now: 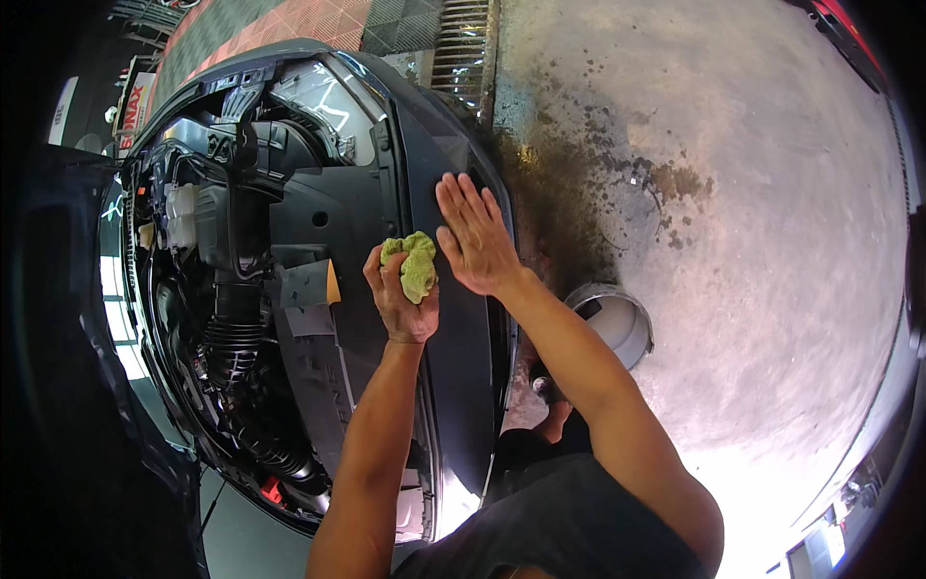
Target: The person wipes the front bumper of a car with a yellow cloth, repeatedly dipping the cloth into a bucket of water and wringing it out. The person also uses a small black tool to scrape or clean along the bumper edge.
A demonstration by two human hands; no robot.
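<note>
My left hand (pixel 405 307) grips a crumpled yellow-green cloth (pixel 416 268) above the front edge of the car's engine bay. To its right, my right hand (pixel 477 242) lies palm down against the dark grey front bumper (pixel 459 340), its fingers extended and holding nothing. Left of the cloth, on the black plastic cover (pixel 347 210) behind the bumper, rest dark sheets that look like sandpaper (pixel 307 284), one with a tan edge turned up. Part of the bumper is hidden by my hands and forearms.
The engine bay (pixel 231 289) is exposed, with a ribbed air intake hose (pixel 235 326) and a headlight (pixel 329 108). A bucket (pixel 615 326) stands on the stained concrete floor (pixel 723 217) beside my right arm. A metal drain grate (pixel 463 54) runs beyond the car.
</note>
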